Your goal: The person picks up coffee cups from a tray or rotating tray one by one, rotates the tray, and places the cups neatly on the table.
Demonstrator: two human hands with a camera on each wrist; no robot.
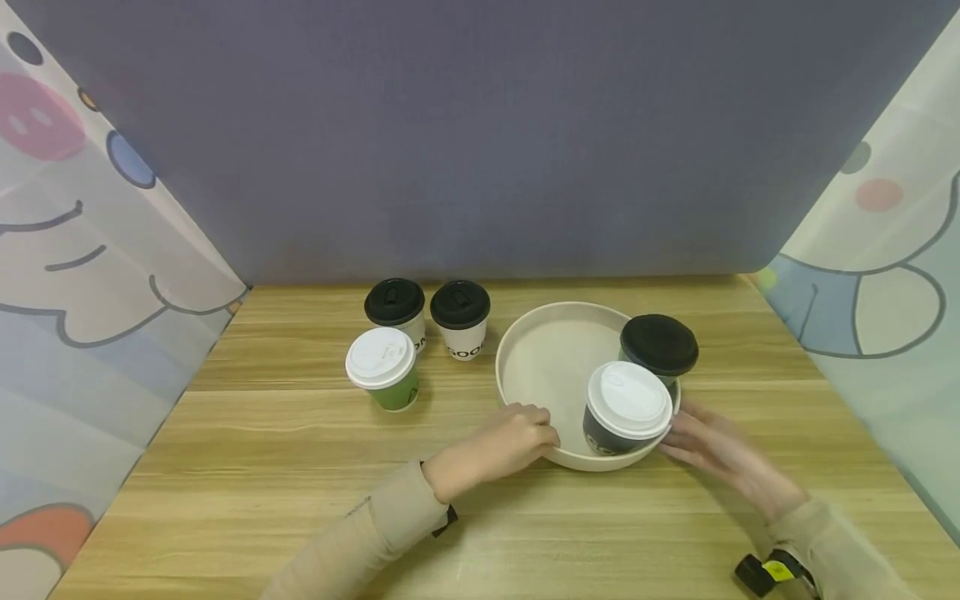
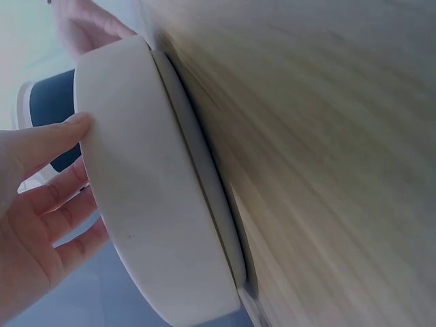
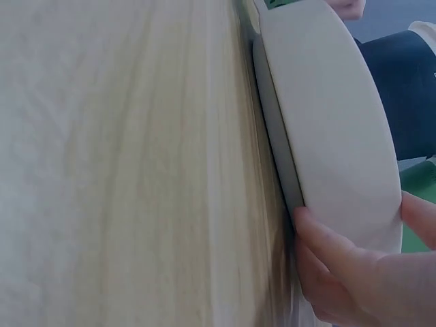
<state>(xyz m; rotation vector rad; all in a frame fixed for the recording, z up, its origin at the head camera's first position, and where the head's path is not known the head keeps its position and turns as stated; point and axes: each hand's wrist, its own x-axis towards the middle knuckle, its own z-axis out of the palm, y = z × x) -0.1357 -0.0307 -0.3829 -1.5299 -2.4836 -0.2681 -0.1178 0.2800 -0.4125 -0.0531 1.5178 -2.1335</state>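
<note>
we have the tray on the table (a white-lidded cup and a black-lidded cup inside), our left grip pinching its near rim, our right grip holding its right side.

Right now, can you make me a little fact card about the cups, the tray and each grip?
Tray: round tray, cream
Inside: white-lidded dark cup; black-lidded cup
Outside: two black-lidded white cups; white-lidded green cup
Left grip: pinches the tray's near rim
Right grip: holds the tray's right edge
</note>
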